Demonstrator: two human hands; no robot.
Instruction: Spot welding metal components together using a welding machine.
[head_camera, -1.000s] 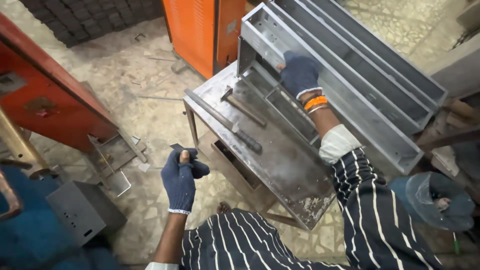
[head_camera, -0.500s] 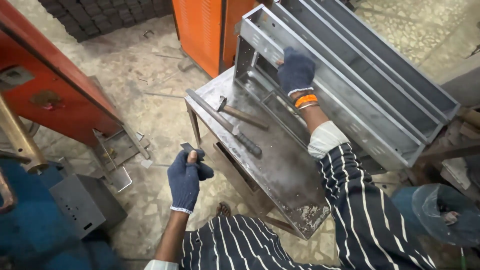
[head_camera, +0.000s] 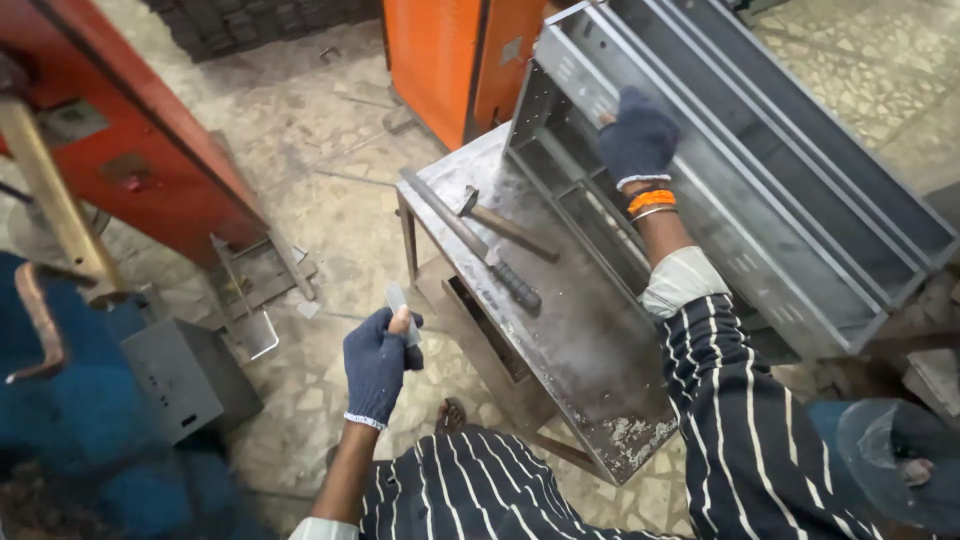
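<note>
Little has shifted since the earlier frames: the right hand (head_camera: 638, 138) keeps its place on the tall grey metal frame (head_camera: 720, 190), while the left hand (head_camera: 378, 362) has stayed low beside the table, with its small piece now pointing a bit more upright. Both hands wear dark blue gloves. The right one is curled over a long rail of the frame, fingers closed around the edge, with orange bands (head_camera: 646, 201) at the wrist just below the glove cuff. That frame stands tilted on its side at the far edge of the steel work table (head_camera: 590, 350), its long channels running away toward the upper right. The left hand is closed around a small flat grey metal piece (head_camera: 399, 307), which sticks up past the thumb; it hangs over the floor, just off the table's near-left corner. On the tabletop, between the two hands, lie a hammer (head_camera: 500, 224) with a wooden handle and a long dark bar with a ribbed grip (head_camera: 478, 245), the two crossing close to one another. An orange cabinet (head_camera: 455, 60) stands behind the table, touching or nearly touching its far corner; which, I cannot tell. A red machine body (head_camera: 130, 140) fills the upper left, and a grey box (head_camera: 180, 375) sits on the patterned stone floor (head_camera: 330, 190) near it
</note>
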